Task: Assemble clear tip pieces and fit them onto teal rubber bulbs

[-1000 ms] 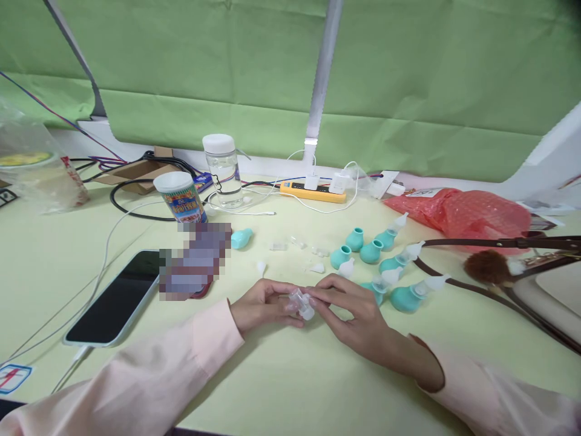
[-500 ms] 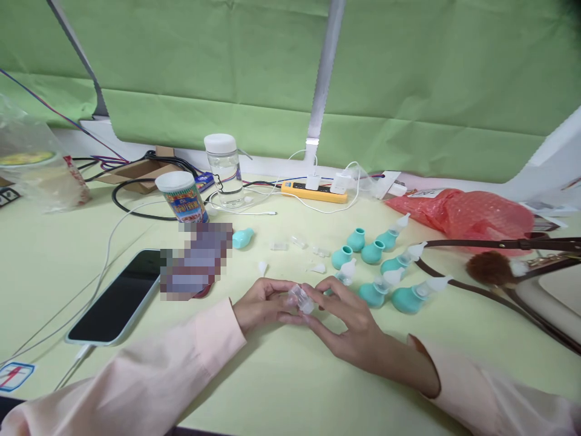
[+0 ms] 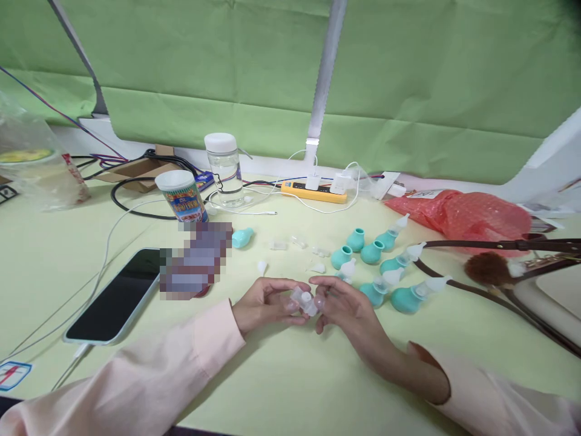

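Note:
Between my hands, low in the middle of the head view, is a small clear plastic piece (image 3: pixel 305 301). My left hand (image 3: pixel 267 303) pinches its left side. The fingertips of my right hand (image 3: pixel 347 306) meet its right side. Just beyond lie more clear pieces (image 3: pixel 298 242) and small white tips (image 3: pixel 262 267). To the right stand several teal bulbs; some are open-topped, like this bulb (image 3: pixel 356 240), and others carry white tips, like this tipped bulb (image 3: pixel 407 298). A single teal bulb (image 3: pixel 242 238) lies on its side left of the clear pieces.
A black-screened phone (image 3: pixel 115 297) and a blurred-out item (image 3: pixel 197 260) lie at left. Behind stand a printed tub (image 3: pixel 184 200), a water bottle (image 3: pixel 226 175) and a yellow power strip (image 3: pixel 313 192). A red bag (image 3: pixel 472 215) and a strapped handbag (image 3: pixel 554 297) are at right.
The clear piece has turned between my fingers, and a round end now shows. My right hand has shifted slightly right, with its fingers repositioned. My left hand stays nearly in place.

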Demonstrator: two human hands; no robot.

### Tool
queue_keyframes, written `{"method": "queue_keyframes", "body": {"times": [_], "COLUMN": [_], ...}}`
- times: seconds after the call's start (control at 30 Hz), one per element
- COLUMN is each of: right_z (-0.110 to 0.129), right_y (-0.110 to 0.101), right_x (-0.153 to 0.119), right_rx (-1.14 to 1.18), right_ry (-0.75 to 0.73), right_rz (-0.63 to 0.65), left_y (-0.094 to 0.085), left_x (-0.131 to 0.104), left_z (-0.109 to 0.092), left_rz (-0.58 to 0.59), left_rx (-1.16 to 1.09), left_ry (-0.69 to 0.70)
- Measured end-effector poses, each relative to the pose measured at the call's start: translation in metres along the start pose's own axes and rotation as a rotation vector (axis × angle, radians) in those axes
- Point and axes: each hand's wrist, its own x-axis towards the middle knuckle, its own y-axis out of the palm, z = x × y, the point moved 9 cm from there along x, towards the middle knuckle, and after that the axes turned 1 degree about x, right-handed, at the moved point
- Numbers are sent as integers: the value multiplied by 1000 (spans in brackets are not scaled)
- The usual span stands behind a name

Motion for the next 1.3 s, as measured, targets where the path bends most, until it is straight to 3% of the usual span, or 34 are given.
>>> {"method": "queue_keyframes", "body": {"times": [0.4, 0.7, 0.8, 0.87, 1.03, 1.13, 1.2, 1.3], "right_z": [-16, -14, -3, 16, 96, 127, 130, 110], "right_y": [9, 17, 9, 1, -14, -17, -18, -21], "right_x": [2, -5, -3, -2, -19, -30, -25, -1], "right_rx": [158, 152, -34, -233, -662, -849, -1044, -1404], "right_ry": [192, 178, 91, -41, -556, -794, -852, -727], "right_rz": [90, 125, 75, 25, -145, -216, -226, -209], "left_y": [3, 10, 7, 3, -9, -10, -10, -9], "left_x": [-2, -4, -4, -3, -3, -2, -1, 0], "left_z": [-3, -6, -5, -3, -4, -4, -3, -1], "left_rz": [-18, 22, -16, -63, -195, -195, -183, -168], "left_rx": [117, 161, 138, 100, 57, 65, 73, 82], "left_ry": [60, 85, 76, 45, 4, -9, -21, -30]}}
